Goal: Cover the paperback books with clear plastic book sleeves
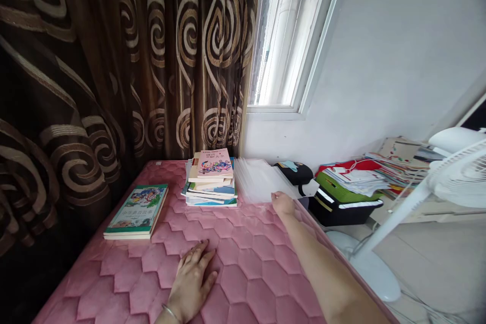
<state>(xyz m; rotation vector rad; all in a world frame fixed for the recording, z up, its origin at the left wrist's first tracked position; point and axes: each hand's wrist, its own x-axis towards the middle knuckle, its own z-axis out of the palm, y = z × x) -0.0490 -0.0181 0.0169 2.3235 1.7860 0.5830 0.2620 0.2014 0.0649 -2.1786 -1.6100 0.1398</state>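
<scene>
My left hand lies flat on the pink quilted mattress, palm down with its fingers spread. My right hand reaches forward, its fingers pinched at the near right corner of a stack of translucent plastic sheets. How many sheets the fingers hold is not clear. Left of the sheets stands a pile of books, topped by a pink book with a cartoon cover. Farther left, a green-bordered book rests on another near the mattress edge.
A dark patterned curtain hangs behind the mattress, beside a window. Past the right edge are a black bag, a green and black bin heaped with papers, and a white standing fan. Cables run over the floor.
</scene>
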